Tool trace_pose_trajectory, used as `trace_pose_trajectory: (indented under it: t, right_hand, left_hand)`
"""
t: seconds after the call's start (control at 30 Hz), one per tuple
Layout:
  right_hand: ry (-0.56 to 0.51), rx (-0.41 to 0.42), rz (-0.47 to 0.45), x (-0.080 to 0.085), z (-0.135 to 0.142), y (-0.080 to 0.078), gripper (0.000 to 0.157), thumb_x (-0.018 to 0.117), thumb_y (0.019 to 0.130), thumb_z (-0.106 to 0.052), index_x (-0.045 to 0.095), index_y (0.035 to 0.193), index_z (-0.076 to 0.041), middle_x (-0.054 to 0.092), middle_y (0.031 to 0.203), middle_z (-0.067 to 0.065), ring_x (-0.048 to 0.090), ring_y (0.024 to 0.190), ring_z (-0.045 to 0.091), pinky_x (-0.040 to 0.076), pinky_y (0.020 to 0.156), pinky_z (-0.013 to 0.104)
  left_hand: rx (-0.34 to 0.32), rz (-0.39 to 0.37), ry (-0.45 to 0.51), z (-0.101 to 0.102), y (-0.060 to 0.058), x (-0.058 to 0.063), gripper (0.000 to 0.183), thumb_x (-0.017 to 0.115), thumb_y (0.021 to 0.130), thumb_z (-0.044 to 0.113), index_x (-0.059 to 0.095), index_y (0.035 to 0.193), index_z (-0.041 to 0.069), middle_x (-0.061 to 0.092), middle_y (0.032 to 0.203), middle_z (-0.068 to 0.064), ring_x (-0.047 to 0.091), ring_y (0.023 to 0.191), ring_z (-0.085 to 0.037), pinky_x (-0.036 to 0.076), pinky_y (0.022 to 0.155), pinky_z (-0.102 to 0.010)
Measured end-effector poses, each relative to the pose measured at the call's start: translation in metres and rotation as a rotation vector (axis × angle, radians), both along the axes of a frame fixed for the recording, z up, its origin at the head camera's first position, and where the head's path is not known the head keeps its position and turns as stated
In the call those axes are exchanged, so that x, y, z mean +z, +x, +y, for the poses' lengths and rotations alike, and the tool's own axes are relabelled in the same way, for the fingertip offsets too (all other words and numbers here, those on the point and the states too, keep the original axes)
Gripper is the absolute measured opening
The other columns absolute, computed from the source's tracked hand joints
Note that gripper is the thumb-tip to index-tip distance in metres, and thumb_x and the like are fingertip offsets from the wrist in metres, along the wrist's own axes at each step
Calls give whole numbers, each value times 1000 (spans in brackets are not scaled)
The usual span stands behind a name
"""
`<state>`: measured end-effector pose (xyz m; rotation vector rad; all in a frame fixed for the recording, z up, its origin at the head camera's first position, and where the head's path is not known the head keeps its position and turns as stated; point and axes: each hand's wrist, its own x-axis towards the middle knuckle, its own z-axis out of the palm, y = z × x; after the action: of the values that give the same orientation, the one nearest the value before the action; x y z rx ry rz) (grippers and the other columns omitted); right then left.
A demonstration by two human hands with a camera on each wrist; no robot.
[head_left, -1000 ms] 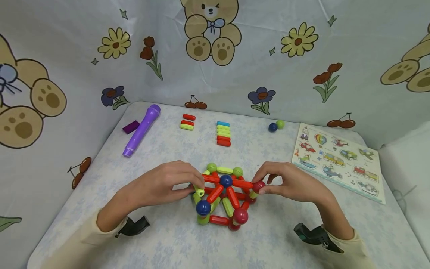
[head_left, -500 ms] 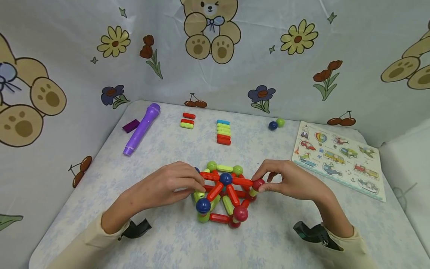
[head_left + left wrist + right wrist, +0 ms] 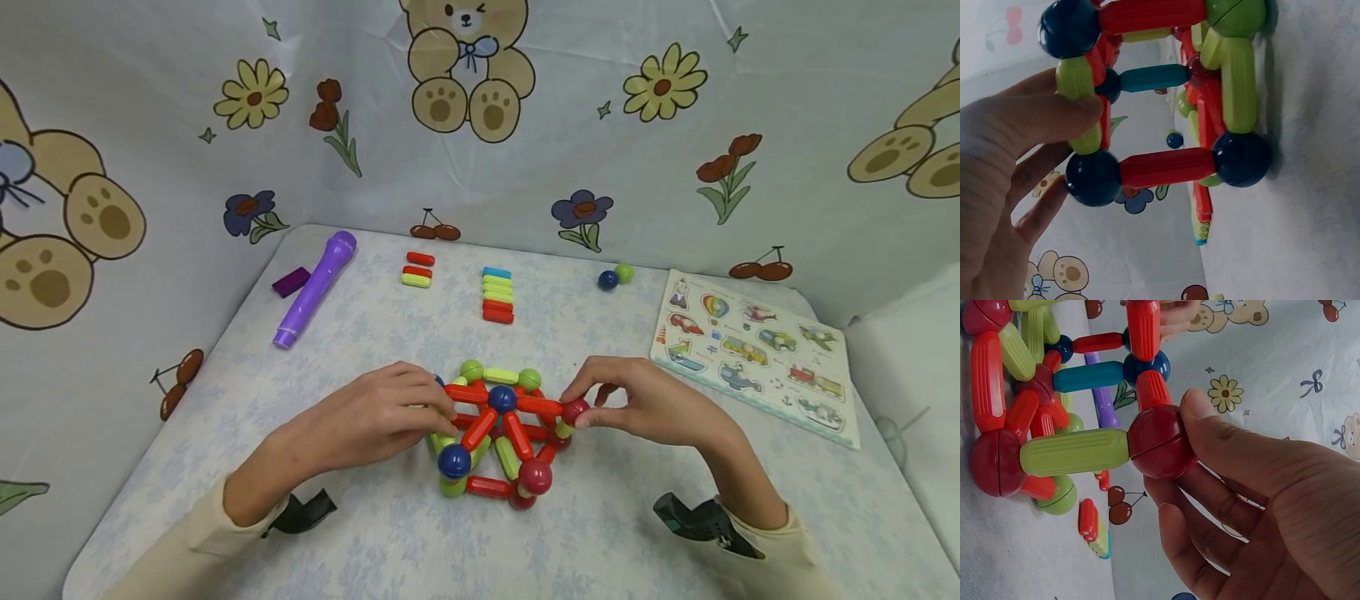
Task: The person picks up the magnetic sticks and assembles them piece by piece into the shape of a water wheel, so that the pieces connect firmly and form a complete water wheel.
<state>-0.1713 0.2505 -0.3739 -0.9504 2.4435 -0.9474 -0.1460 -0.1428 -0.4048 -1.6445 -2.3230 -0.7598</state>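
Observation:
A frame of magnetic building rods and balls stands on the table, with a blue ball (image 3: 502, 400) at its top centre and red rods (image 3: 517, 435) running out from it. My left hand (image 3: 382, 412) is at the frame's left side. In the left wrist view its thumb lies across a yellow-green rod (image 3: 1075, 78), fingers behind; that rod spans an upper blue ball (image 3: 1067, 28) and a lower blue ball (image 3: 1093, 178). On the other side, my right hand (image 3: 648, 404) pinches a red ball (image 3: 1161, 440) at a top corner, above an upright yellow-green rod (image 3: 1075, 452).
Loose rods lie in two groups behind the frame, one short stack (image 3: 417, 272) and one longer row (image 3: 498, 295). Farther right are a loose blue ball (image 3: 607, 280), a green ball (image 3: 624, 272) and a picture board (image 3: 753, 354). A purple toy microphone (image 3: 315, 292) lies back left.
The yellow-green rod's free end, showing below my left fingers before, has swung in under them and is now hidden in the head view. My right hand stays on the red ball.

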Motion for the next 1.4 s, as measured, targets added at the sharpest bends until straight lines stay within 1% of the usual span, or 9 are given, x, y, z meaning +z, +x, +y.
trace_pose_trajectory:
  t: [0.13,0.23,0.4,0.5,0.6,0.77,0.97,1.17,1.4]
  right_hand:
    - [4,-3,6,0,0,1,25,84,94,-36,79,117,-29,74,113,-14,67,105,10,60,88,33]
    - [-2,0,3,-1,1,1,25,84,94,-35,79,117,-28,74,113,-14,67,105,11,60,88,33]
    - [-6,-1,-1,-3,1,1,25,84,94,-35,79,117,-28,73,113,-13,67,106,12,60,87,32]
    - [-3,-4,-2,-4,2,1,25,84,94,-35,79,117,-28,73,113,-14,67,106,12,60,88,33]
    - [-8,2,-3,-5,3,0,24,84,94,-33,78,117,-28,73,113,-14,67,107,11,60,89,34]
    - [-44,42,-2,-7,4,-3,25,84,95,-33,77,118,-27,74,115,-12,68,107,12,60,88,34]
    - [-104,92,-25,-11,9,-9,27,83,96,-31,76,122,-23,75,119,-7,69,108,13,61,90,33]
    - [-115,94,-65,-11,11,-11,27,84,96,-26,77,122,-23,74,122,-5,69,111,15,62,90,33]
    - [-121,80,-88,-13,11,-11,28,85,95,-24,77,121,-23,74,121,-6,69,111,16,61,91,33]
  left_hand:
    - [-21,-98,-12,-5,-8,14,41,88,87,-1,81,121,21,74,125,8,66,118,-13,57,102,-39]
    - [7,-171,-2,-10,-22,27,41,87,88,1,81,122,21,73,126,7,66,119,-13,58,101,-39]
    - [166,-202,34,-15,-68,35,31,88,89,3,81,118,13,77,120,2,70,118,-20,61,99,-43]
    - [311,-264,10,-15,-105,26,30,87,90,4,80,119,9,78,119,-4,71,118,-25,60,101,-47]
    - [445,-339,-64,-15,-142,8,30,85,93,5,79,122,6,77,121,-10,70,117,-30,58,102,-51]
    - [593,-392,-189,-18,-183,-22,31,82,94,5,78,125,5,75,127,-14,67,120,-35,53,107,-53]
    - [645,-384,-244,-19,-199,-39,31,82,95,5,78,126,5,75,129,-14,67,123,-34,52,109,-52]
    - [673,-340,-303,-20,-198,-46,31,80,96,4,78,127,4,71,125,-13,65,117,-31,54,104,-50]
    - [694,-271,-305,-22,-201,-49,29,81,96,4,79,125,5,66,133,-15,58,129,-35,52,109,-52]
